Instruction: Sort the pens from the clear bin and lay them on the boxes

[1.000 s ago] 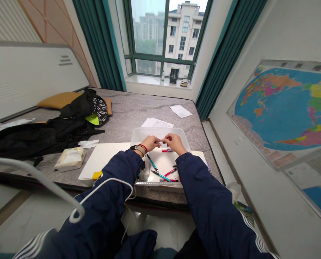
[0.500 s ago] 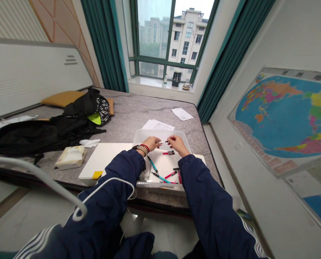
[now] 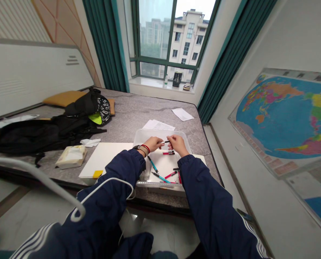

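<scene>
Above the far part of a clear plastic tray (image 3: 186, 137), my two hands meet at a thin white-and-black pen piece (image 3: 166, 141). My left hand (image 3: 154, 142), a red band and bracelets at its wrist, pinches the white end. The fingers of my right hand (image 3: 177, 144) are closed on the black end. Most of the piece is hidden by fingertips, so I cannot tell whether it is one part or two. Below them lie red-and-black pen parts (image 3: 168, 153), a teal pen (image 3: 153, 164), another teal pen (image 3: 161, 177) and a red pen part (image 3: 170, 175).
White boards (image 3: 101, 158) lie under and left of the tray. A tissue pack (image 3: 71, 157), crumpled tissue (image 3: 90, 142) and black backpack (image 3: 36, 135) are further left. Printed papers (image 3: 159, 125) lie behind the tray. A white cable (image 3: 41, 176) crosses over my left sleeve.
Less of the white part shows between my hands, and more of the black part is visible. My hands stay nearly in place; the pens in the tray have not moved.
</scene>
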Tool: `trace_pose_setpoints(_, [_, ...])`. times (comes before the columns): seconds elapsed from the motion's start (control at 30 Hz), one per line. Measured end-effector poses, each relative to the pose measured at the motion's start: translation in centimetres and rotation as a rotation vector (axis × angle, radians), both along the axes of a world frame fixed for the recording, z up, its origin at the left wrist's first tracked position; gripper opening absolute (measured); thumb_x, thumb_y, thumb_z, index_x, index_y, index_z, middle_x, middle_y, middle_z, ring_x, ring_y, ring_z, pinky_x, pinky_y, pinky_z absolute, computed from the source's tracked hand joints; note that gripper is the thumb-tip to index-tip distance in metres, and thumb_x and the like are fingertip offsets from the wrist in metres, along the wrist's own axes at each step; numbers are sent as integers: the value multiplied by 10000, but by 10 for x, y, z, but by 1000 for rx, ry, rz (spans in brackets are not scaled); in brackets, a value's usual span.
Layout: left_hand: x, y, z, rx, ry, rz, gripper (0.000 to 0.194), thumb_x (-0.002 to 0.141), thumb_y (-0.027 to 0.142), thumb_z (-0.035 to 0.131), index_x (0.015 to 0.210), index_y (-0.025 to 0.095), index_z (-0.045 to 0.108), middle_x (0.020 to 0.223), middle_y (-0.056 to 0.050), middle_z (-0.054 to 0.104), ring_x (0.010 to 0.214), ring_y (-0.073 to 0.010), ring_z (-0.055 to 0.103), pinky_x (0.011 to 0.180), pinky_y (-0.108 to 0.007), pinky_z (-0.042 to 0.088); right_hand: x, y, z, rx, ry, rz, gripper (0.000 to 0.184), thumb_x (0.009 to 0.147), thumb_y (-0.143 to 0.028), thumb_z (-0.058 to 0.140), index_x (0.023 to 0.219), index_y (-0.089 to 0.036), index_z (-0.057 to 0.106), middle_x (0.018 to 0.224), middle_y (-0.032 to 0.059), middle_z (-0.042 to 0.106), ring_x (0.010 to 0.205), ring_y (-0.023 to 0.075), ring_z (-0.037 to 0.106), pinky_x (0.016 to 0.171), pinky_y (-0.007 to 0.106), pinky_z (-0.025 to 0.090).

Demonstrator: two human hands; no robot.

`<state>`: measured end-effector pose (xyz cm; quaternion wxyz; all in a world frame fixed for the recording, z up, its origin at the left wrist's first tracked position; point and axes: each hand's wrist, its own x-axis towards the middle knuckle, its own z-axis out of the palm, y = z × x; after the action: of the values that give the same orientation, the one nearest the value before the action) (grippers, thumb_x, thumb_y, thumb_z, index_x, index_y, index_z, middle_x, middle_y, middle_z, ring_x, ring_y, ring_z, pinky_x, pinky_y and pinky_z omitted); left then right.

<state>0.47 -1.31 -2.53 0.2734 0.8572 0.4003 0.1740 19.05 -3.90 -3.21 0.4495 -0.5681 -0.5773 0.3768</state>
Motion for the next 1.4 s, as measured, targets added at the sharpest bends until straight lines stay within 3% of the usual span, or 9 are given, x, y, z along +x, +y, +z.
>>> trace_pose_setpoints(0.13, [4, -2, 2, 15, -3, 18, 284, 904, 366, 514, 850, 161, 702, 701, -23, 708, 615, -135, 570, 615, -227, 371, 1, -4, 6, 21, -85, -27, 388, 896, -498, 555, 691, -170, 563, 466, -2, 590, 340, 108, 550, 318, 166, 366])
trace_pose_setpoints(0.23, [4, -3, 2, 51, 13, 57, 306, 911, 391, 501, 836, 158, 685, 671, -18, 676, 618, -142, 560, 611, -233, 362, -1, -4, 7, 28, -54, -13, 384, 903, -485, 544, 686, -169, 550, 506, 4, 615, 376, 93, 561, 363, 159, 410])
trace_pose_setpoints(0.47, [2, -2, -1, 102, 31, 91, 353, 931, 415, 451, 841, 157, 676, 679, -25, 648, 629, -150, 541, 613, -244, 357, -5, -6, 8, -39, 135, 68, 248, 851, -397, 641, 885, -152, 618, 726, 60, 716, 603, 141, 685, 485, 204, 523])
trace_pose_setpoints(0.6, [2, -4, 1, 133, 4, 100, 404, 907, 483, 481, 921, 151, 711, 761, -49, 675, 685, -162, 565, 652, -247, 388, -1, -6, 6, -32, -60, 11, 410, 884, -518, 562, 711, -151, 619, 525, 36, 637, 428, 124, 595, 432, 203, 454])
trace_pose_setpoints(0.73, [3, -6, 3, 57, -102, 75, 445, 914, 506, 460, 1055, 166, 711, 760, -37, 689, 711, -167, 608, 692, -248, 425, 3, -7, 7, 19, -260, -77, 583, 886, -641, 469, 569, -167, 591, 377, 7, 505, 373, 118, 527, 422, 208, 391])
trace_pose_setpoints(0.97, [3, -2, 7, 34, -142, 118, 372, 918, 420, 470, 1011, 165, 724, 764, -35, 715, 731, -159, 632, 708, -242, 438, -1, 1, 4, 70, 49, -2, 369, 790, -518, 639, 884, -162, 606, 692, 32, 677, 584, 144, 645, 454, 203, 466])
trace_pose_setpoints(1.1, [2, 1, 9, 46, -157, 110, 347, 904, 384, 496, 993, 159, 745, 822, -46, 744, 769, -161, 639, 737, -240, 439, 2, 4, 0, 73, -56, -30, 369, 813, -527, 611, 781, -159, 618, 602, 27, 651, 524, 138, 614, 464, 213, 461])
trace_pose_setpoints(1.27, [5, 3, 7, 20, -177, 80, 316, 872, 367, 547, 975, 150, 753, 830, -53, 750, 768, -164, 639, 710, -237, 433, 5, -1, 3, 76, -297, -93, 520, 896, -588, 477, 606, -173, 595, 403, 4, 516, 432, 133, 560, 479, 219, 430])
trace_pose_setpoints(1.4, [5, 1, 8, 47, -154, 102, 293, 866, 346, 553, 882, 135, 755, 776, -53, 738, 680, -142, 596, 659, -232, 404, 1, -1, 7, 71, -121, -54, 371, 876, -528, 536, 815, -169, 611, 579, 14, 639, 485, 122, 596, 457, 198, 445])
